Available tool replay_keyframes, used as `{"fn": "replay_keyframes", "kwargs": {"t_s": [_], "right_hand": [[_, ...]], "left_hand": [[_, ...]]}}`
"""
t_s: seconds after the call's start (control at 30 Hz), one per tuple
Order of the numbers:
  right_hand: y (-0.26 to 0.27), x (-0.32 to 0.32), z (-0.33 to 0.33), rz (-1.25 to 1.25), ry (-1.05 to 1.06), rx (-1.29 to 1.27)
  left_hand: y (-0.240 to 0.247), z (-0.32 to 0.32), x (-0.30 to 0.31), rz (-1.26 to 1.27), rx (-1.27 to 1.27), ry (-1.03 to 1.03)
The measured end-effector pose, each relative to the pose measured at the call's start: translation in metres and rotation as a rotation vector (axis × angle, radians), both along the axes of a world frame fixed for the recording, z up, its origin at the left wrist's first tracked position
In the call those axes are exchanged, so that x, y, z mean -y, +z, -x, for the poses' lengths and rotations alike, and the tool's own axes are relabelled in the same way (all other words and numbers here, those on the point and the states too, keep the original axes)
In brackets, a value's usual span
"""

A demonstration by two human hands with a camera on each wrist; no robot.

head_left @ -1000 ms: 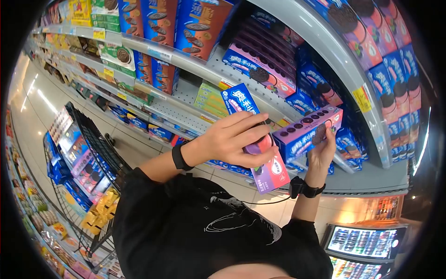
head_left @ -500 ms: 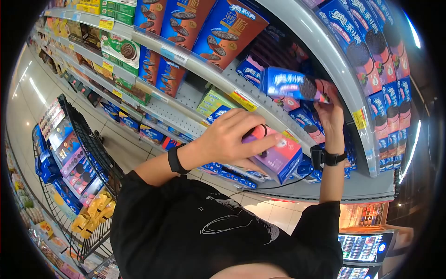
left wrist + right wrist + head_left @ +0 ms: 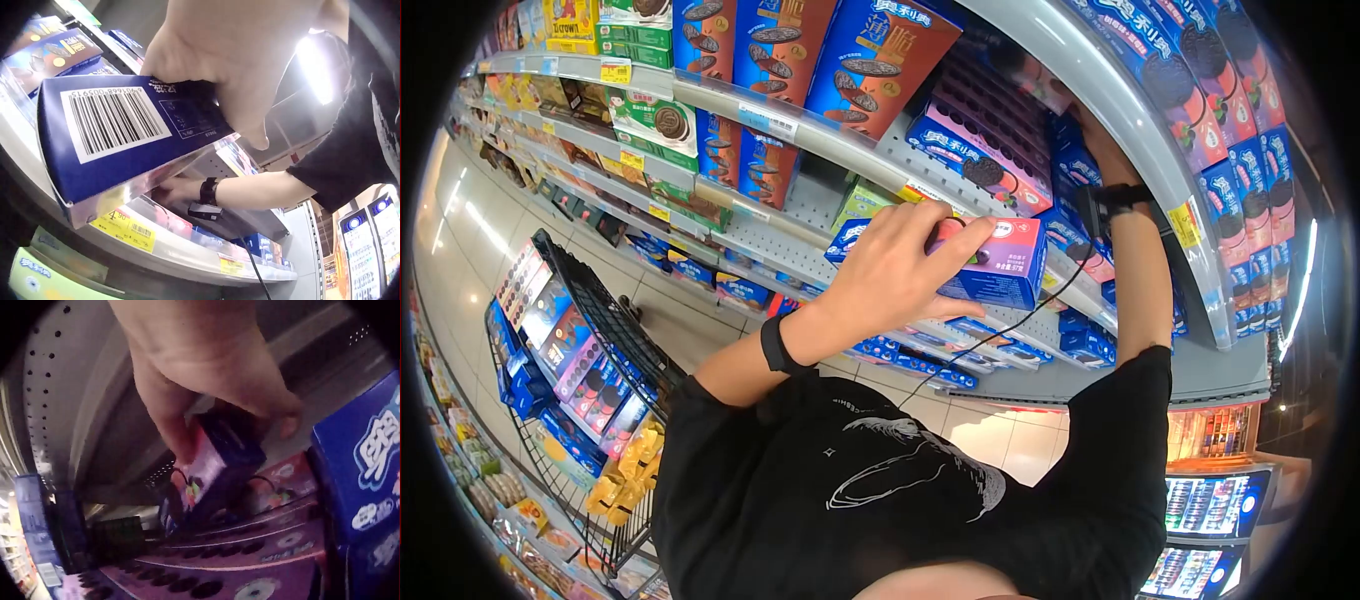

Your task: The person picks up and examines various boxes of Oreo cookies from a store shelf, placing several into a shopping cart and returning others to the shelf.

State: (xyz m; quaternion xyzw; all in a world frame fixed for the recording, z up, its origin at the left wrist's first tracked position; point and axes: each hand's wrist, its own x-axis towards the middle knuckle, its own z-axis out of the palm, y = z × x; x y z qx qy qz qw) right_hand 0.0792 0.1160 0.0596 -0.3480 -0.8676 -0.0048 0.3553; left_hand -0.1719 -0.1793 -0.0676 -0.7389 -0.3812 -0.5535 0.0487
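My left hand (image 3: 890, 260) grips a blue and purple cookie box (image 3: 1010, 262) level in front of the shelf. In the left wrist view, the barcode end of that cookie box (image 3: 115, 122) faces the camera, with the fingers (image 3: 250, 128) over its far part. My right hand (image 3: 206, 369) is deep inside the shelf bay, under the upper shelf. Its thumb and fingers hold another pink and blue cookie box (image 3: 215, 462), tilted, close over a row of purple boxes (image 3: 231, 569). The head view shows the right hand mostly hidden behind the shelf edge.
The upper shelf's curved edge (image 3: 1120, 110) arches over the right forearm. A blue box (image 3: 359, 462) stands beside the right hand. A cable (image 3: 1040, 305) hangs from the right wrist. To the left is a shopping cart (image 3: 590, 300) full of boxes.
My right hand has carried its cookie box from in front of the body up and into the shelf bay. The left hand has turned its box from steeply slanted to nearly level.
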Motion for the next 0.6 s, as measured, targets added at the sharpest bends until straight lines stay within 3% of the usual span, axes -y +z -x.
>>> {"fn": "replay_keyframes", "kwargs": {"t_s": [0.37, 0.6], "right_hand": [[0.005, -0.03, 0.011, -0.028, -0.095, 0.289], [-0.021, -0.11, -0.012, -0.17, 0.002, 0.548]], "left_hand": [[0.012, -0.002, -0.008, 0.004, -0.063, 0.062], [0.025, -0.02, -0.024, -0.103, -0.061, 0.112]]}}
